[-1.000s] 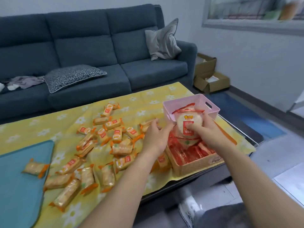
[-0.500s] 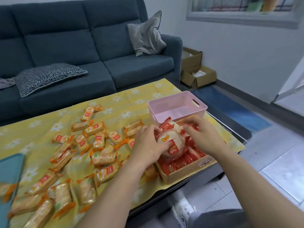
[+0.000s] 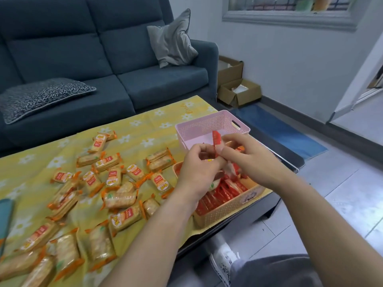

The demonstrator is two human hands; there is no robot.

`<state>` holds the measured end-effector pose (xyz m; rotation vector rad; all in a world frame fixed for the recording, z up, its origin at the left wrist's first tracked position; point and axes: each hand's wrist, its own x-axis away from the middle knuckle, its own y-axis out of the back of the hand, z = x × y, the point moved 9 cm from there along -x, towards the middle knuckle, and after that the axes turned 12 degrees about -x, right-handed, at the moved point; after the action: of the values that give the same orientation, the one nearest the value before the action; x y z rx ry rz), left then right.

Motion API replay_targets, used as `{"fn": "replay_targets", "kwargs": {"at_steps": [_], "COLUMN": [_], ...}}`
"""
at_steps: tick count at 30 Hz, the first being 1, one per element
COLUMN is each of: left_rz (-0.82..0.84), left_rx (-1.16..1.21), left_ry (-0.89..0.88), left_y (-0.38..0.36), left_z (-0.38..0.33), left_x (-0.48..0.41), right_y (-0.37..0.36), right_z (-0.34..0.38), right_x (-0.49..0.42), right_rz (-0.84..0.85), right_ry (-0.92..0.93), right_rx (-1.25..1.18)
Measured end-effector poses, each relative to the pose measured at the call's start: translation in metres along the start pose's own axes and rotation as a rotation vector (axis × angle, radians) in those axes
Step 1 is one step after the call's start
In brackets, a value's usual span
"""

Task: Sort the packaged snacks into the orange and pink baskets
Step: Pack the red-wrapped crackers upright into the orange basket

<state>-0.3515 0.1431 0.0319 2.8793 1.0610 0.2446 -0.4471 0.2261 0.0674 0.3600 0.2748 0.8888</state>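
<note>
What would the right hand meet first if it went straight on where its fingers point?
Probably the left hand, close beside the right hand; both pinch the red packet. Depth is unclear.

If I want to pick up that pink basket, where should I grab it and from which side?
Likely by the handle slot in the right end wall of the pink basket. Come from the right, fingers hooked through the slot under the rim. The lattice walls offer no other hold, and the orange basket stands close on its near side.
</note>
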Motion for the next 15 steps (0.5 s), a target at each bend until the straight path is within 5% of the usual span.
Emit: {"fn": "replay_targets", "kwargs": {"at_steps": [5, 9, 15], "left_rz": [0.167, -0.167, -0.089], "left_rx": [-0.140, -0.562, -0.882], "left_ry": [-0.117, -0.203, 0.071], "left_y": [-0.020, 0.030, 0.040], "left_z": [-0.008, -0.014, 0.042], "left_x": [0.000, -0.015, -0.029], "right_y": [0.030, 0.059, 0.034], "right_z": [-0.019, -0.020, -0.063], "right_x": [-0.003, -0.003, -0.009], "right_rz": [-0.138, -0.300, -0.047], "right_ry": [-0.044, -0.014, -0.186], "right_rx": [0.051, 0.108, 0.329]}}
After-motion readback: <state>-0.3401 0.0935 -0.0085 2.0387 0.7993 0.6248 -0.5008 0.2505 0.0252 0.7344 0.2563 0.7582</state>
